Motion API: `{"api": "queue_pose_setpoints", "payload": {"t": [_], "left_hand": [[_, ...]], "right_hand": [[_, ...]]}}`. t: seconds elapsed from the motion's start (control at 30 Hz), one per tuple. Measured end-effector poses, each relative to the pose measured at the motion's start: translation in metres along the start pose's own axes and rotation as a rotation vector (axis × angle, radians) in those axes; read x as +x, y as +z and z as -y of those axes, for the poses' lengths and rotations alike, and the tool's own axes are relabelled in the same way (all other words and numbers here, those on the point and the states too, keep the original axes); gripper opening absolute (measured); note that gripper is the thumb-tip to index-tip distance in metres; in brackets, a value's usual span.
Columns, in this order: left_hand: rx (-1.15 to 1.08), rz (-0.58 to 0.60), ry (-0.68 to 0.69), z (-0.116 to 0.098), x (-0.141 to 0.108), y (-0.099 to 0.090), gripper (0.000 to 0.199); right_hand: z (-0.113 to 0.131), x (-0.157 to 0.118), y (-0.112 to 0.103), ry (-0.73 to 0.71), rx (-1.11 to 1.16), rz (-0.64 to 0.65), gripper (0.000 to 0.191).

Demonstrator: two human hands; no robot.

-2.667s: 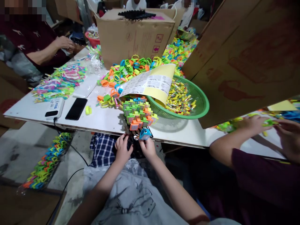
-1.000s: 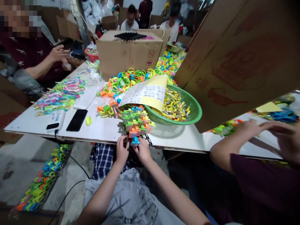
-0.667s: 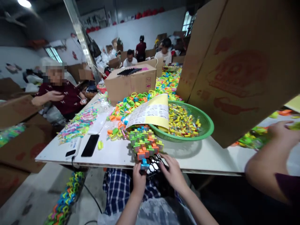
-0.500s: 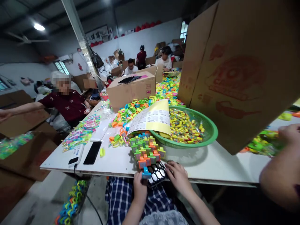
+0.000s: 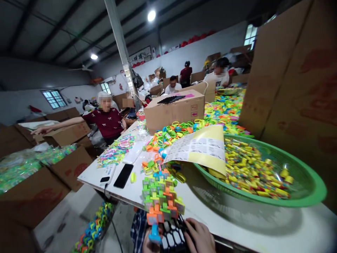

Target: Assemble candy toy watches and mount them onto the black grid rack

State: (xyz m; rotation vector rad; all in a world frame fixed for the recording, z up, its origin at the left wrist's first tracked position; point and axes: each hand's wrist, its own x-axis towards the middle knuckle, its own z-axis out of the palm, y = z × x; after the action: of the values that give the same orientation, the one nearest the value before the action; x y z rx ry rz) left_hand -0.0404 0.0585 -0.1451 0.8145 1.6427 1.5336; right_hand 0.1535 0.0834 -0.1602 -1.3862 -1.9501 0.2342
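Note:
A black grid tray with white-looking cells lies at the table's front edge, its far part covered by rows of orange, green, yellow and blue plastic pieces. My left hand is closed at the tray's left side, on a blue piece at the near corner. On the tray's right edge rests my right hand, fingers bent; whether it pinches anything is hidden.
A green basket of small yellow items stands right, a printed sheet over its rim. A phone, power bank and cardboard box are on the table. A person stands left.
The view has swung left and closer, so the basket looks larger and the arm at the far right is out of view. Both my hands remain at the tray.

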Motion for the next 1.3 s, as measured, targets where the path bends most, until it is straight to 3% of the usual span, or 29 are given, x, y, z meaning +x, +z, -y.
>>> {"api": "queue_pose_setpoints", "payload": {"t": [0.1, 0.2, 0.37, 0.43, 0.57, 0.73, 0.93, 1.0, 1.07, 1.1, 1.13, 1.2, 1.3], "left_hand": [[0.066, -0.057, 0.016, -0.003, 0.010, -0.017, 0.027], [0.135, -0.113, 0.086, -0.008, 0.025, -0.030, 0.034], [0.209, -0.023, 0.186, -0.017, 0.044, -0.034, 0.032], [0.235, 0.015, 0.194, -0.020, 0.049, -0.033, 0.028], [0.236, 0.067, 0.198, -0.025, 0.058, -0.029, 0.025], [0.214, 0.089, 0.202, -0.026, 0.069, -0.014, 0.027], [0.223, 0.055, 0.193, -0.034, 0.066, 0.006, 0.031], [0.269, -0.094, 0.306, -0.037, 0.046, 0.006, 0.043], [0.358, -0.235, 0.561, -0.041, 0.017, 0.004, 0.048], [0.419, -0.232, 0.709, -0.044, 0.002, 0.003, 0.045], [0.492, -0.159, 0.827, -0.048, -0.013, 0.002, 0.040], [0.649, 0.107, 0.946, -0.057, -0.035, 0.003, 0.036], [0.781, 0.458, 0.881, -0.070, -0.044, 0.007, 0.034]], "right_hand": [[0.022, 0.018, -0.006, 0.021, 0.058, 0.096, 0.030], [0.027, 0.049, -0.012, 0.030, 0.115, 0.221, 0.029], [0.013, 0.113, 0.000, 0.096, 0.039, 0.062, 0.031], [0.011, 0.135, 0.010, 0.098, -0.011, 0.057, 0.037], [0.013, 0.156, 0.021, 0.171, 0.002, 0.020, 0.036], [0.005, 0.139, 0.009, 0.267, 0.071, -0.067, 0.029], [-0.010, 0.096, -0.037, 0.398, 0.458, -0.205, 0.029], [-0.010, 0.083, -0.058, 0.486, 0.563, -0.144, 0.031], [-0.007, 0.070, -0.079, 0.542, 0.640, -0.024, 0.033], [-0.002, 0.064, -0.088, 0.546, 0.664, 0.053, 0.032], [0.003, 0.059, -0.097, 0.537, 0.685, 0.141, 0.032], [0.019, 0.051, -0.112, 0.505, 0.733, 0.336, 0.030], [0.042, 0.045, -0.125, 0.481, 0.808, 0.570, 0.026]]}}
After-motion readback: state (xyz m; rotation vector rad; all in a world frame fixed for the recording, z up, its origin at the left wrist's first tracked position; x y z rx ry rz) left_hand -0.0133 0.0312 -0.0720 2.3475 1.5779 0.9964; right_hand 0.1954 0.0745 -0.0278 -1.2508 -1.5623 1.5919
